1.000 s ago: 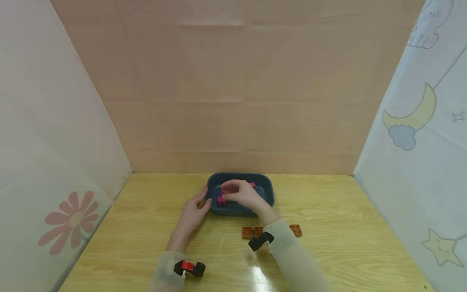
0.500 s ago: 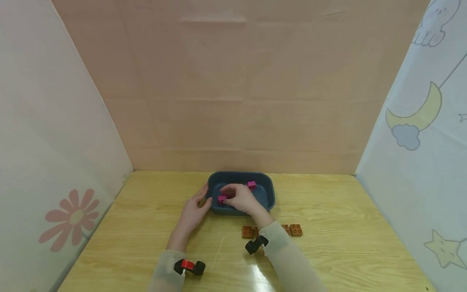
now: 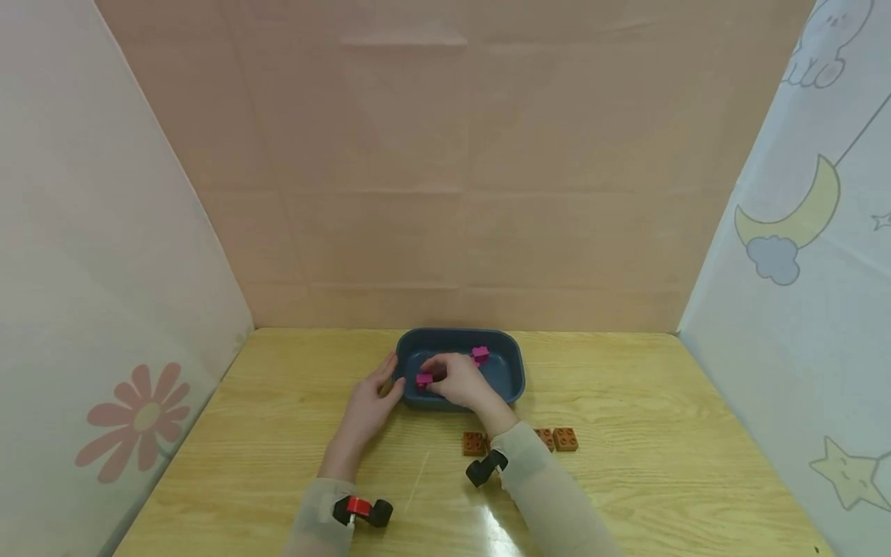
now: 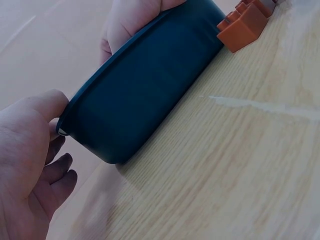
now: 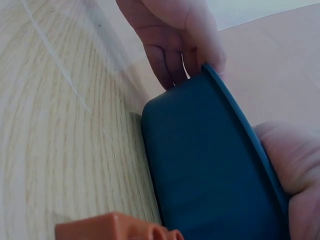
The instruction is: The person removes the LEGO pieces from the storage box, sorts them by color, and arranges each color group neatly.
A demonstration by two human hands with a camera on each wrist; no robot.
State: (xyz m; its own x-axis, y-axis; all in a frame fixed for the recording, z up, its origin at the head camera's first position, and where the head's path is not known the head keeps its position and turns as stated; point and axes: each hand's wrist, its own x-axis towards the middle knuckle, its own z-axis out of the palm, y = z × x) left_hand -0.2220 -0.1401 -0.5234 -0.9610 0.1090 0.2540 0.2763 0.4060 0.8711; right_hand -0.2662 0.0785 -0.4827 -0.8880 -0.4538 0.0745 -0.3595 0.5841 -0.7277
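A dark blue tub [image 3: 513, 363] stands on the wooden table. My left hand [image 3: 367, 404] holds it at the left end, the thumb at the rim in the left wrist view. Inside the tub, my right hand [image 3: 465, 382] pinches a small magenta toy brick [image 3: 424, 379] near the left end; part of the brick is covered by the fingers. Another magenta brick [image 3: 480, 355] lies toward the tub's back right. From both wrist cameras, the tub's wall [image 4: 135, 95] hides the right fingertips and the bricks within.
In front of the tub, several orange toy bricks [image 3: 565, 439] sit in a row, partly covered by the right forearm. One orange brick [image 4: 242, 31] shows beside the tub in the left wrist view. A brown backdrop [image 3: 459, 232] rises behind the table, with printed cloths on both sides.
My right hand has moved slightly down and left in the tub, closing on the magenta brick at the left end. My left hand has stayed at the tub's end.
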